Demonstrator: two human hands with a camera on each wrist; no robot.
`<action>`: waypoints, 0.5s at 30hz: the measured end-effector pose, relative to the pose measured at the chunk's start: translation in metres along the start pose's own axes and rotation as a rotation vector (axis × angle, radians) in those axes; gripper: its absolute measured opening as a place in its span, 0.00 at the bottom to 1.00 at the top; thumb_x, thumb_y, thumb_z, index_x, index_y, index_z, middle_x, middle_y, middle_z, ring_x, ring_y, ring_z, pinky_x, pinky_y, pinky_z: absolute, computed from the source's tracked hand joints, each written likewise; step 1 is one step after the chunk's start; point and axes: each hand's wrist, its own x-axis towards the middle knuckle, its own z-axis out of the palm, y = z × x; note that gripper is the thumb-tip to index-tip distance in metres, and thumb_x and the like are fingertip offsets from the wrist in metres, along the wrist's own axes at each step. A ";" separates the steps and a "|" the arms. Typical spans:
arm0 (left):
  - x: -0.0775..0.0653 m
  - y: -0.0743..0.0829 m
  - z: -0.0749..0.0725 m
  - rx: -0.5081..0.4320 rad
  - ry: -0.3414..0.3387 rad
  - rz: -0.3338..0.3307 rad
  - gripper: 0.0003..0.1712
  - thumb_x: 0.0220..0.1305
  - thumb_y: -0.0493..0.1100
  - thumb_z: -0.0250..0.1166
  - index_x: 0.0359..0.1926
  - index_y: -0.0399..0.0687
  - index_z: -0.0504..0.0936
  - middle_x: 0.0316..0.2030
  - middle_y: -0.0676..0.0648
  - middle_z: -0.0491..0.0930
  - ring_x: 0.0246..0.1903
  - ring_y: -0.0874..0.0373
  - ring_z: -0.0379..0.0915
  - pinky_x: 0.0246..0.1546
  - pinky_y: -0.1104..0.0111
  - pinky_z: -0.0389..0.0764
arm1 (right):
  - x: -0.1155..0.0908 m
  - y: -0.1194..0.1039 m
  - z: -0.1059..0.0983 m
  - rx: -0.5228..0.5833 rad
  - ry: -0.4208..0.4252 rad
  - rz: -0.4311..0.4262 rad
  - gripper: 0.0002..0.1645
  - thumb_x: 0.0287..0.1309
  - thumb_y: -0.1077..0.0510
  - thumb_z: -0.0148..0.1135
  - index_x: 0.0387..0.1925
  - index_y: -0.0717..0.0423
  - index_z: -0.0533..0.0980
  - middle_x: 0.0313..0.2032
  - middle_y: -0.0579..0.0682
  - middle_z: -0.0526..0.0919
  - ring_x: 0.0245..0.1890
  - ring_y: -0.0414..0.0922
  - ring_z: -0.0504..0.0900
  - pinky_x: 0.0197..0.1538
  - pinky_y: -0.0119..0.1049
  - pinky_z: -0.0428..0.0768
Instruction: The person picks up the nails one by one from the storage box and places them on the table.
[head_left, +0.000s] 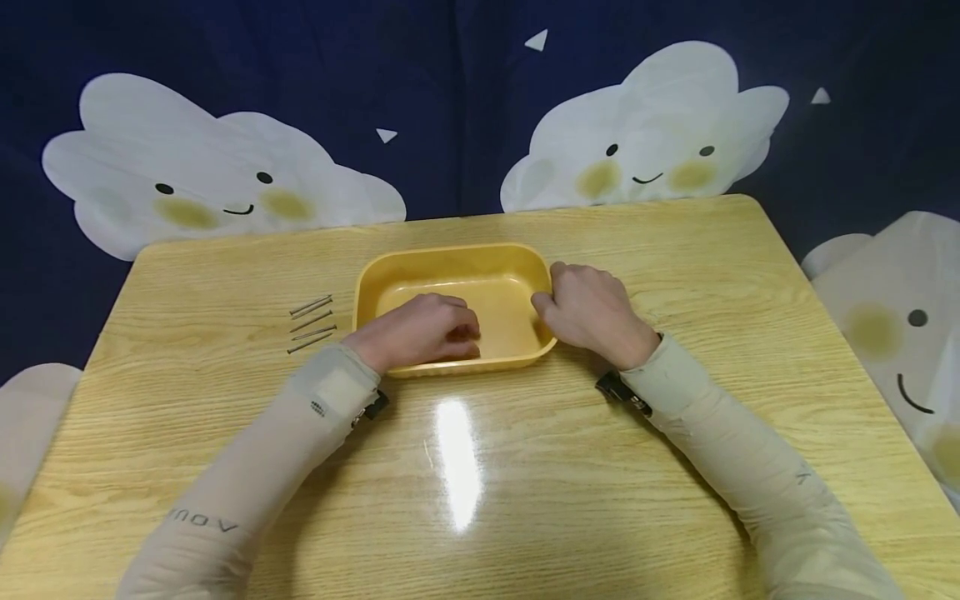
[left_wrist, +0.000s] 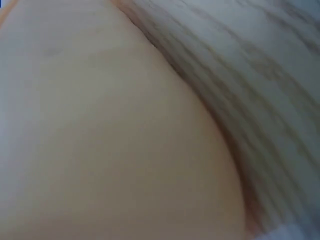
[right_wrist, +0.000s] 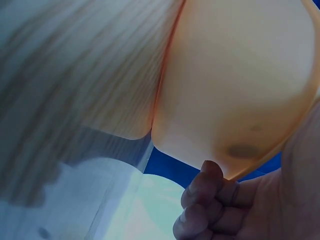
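A shallow yellow plastic tub with rounded corners stands on the table. My right hand grips its right-hand rim, with the thumb on the inner side. In the right wrist view, curled fingers sit at the tub's corner. My left hand reaches over the near left rim, its curled fingers low inside the tub. I cannot tell whether those fingers hold anything. Several metal nails lie in a loose row left of the tub. The tub's pale wall fills much of the left wrist view.
The wooden table has light grain and a bright glare streak in front of the tub. Behind its far edge hangs a dark blue cloth printed with smiling clouds. Both forearms, in light sleeves, come in from the near side.
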 end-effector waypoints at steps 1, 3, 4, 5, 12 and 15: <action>0.001 0.000 0.000 -0.005 -0.005 -0.005 0.11 0.67 0.50 0.70 0.43 0.49 0.88 0.38 0.52 0.86 0.35 0.62 0.80 0.44 0.67 0.84 | 0.000 0.000 0.000 -0.001 -0.001 0.001 0.19 0.68 0.47 0.49 0.31 0.58 0.73 0.24 0.54 0.75 0.25 0.54 0.77 0.24 0.44 0.71; 0.003 0.001 0.001 -0.012 -0.018 -0.008 0.12 0.67 0.50 0.71 0.44 0.48 0.88 0.39 0.51 0.86 0.36 0.62 0.81 0.45 0.67 0.84 | 0.000 0.000 0.000 -0.004 -0.002 0.004 0.19 0.68 0.47 0.49 0.31 0.58 0.74 0.25 0.55 0.76 0.25 0.54 0.77 0.24 0.44 0.72; 0.004 0.001 0.001 -0.015 -0.025 -0.009 0.12 0.67 0.50 0.71 0.44 0.48 0.88 0.39 0.51 0.87 0.36 0.62 0.81 0.45 0.67 0.84 | 0.001 0.000 0.000 -0.005 -0.002 0.005 0.19 0.68 0.47 0.49 0.31 0.58 0.74 0.25 0.55 0.76 0.25 0.54 0.77 0.24 0.44 0.72; 0.005 0.001 0.001 -0.017 -0.031 -0.006 0.12 0.67 0.50 0.71 0.44 0.48 0.88 0.39 0.51 0.87 0.36 0.62 0.81 0.45 0.67 0.84 | 0.001 -0.001 0.000 -0.006 -0.003 0.007 0.19 0.68 0.47 0.49 0.31 0.58 0.74 0.25 0.54 0.76 0.25 0.54 0.77 0.24 0.44 0.72; 0.010 0.001 0.003 -0.066 -0.070 -0.016 0.13 0.66 0.48 0.72 0.46 0.47 0.88 0.41 0.51 0.89 0.39 0.62 0.84 0.47 0.67 0.85 | 0.000 -0.001 -0.001 -0.006 0.003 0.007 0.18 0.68 0.48 0.50 0.31 0.58 0.74 0.25 0.54 0.75 0.25 0.54 0.77 0.25 0.43 0.71; 0.011 0.000 0.005 -0.092 -0.074 -0.007 0.12 0.64 0.47 0.73 0.46 0.47 0.88 0.41 0.51 0.89 0.39 0.62 0.83 0.46 0.68 0.85 | 0.001 0.000 -0.001 -0.007 0.004 0.005 0.18 0.68 0.48 0.50 0.31 0.59 0.74 0.25 0.54 0.75 0.25 0.54 0.77 0.24 0.44 0.71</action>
